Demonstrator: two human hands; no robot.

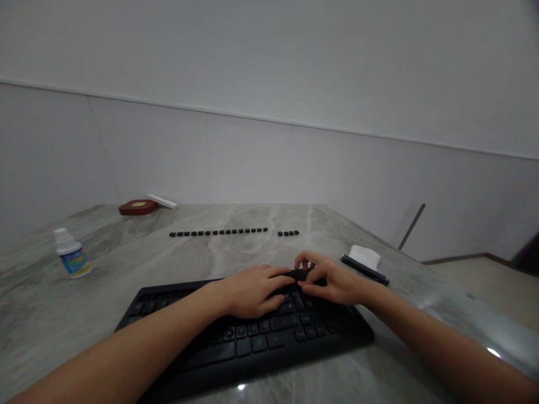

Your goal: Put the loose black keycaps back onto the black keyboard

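Note:
A black keyboard [273, 359] lies on the table in front of me, with part of its upper right area hidden by my hands. Across its middle rests my left hand [255, 292], palm down, the fingers stretched toward the right hand. My right hand [328, 279] is at the keyboard's upper right, its fingers curled and the thumb and index finger drawn close together by the keys. Anything small between those fingertips is hidden. Beyond the keyboard, a long row of small black keycaps [222, 232] stands on the table, with a shorter row of keycaps [288, 233] to its right.
A white bottle [73, 255] with a blue label stands at the left. Toward the back lie a reddish-brown box [138, 207] and a white strip-like object [162, 201]. At the right are a white cloth or tissue [365, 257] and a dark slim object [365, 270] on the marbled table [236, 255].

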